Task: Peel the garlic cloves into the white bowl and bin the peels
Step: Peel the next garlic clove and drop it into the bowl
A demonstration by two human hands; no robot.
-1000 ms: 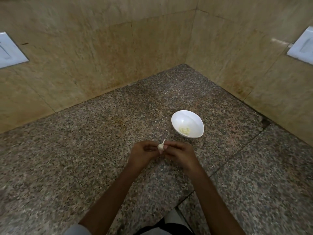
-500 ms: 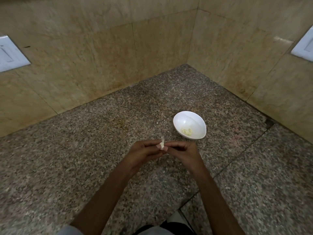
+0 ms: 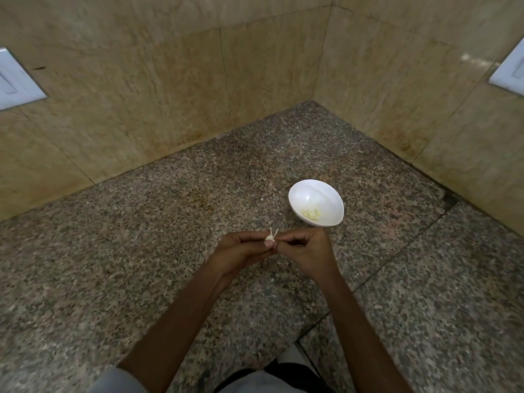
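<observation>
Fingers (image 3: 287, 237) pinch garlic clove (image 3: 269, 237) near white bowl (image 3: 309, 194).

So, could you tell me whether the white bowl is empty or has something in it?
Not empty: the bowl holds a small pale-yellow heap, likely peeled cloves, near its bottom; the rest is bare.
</observation>
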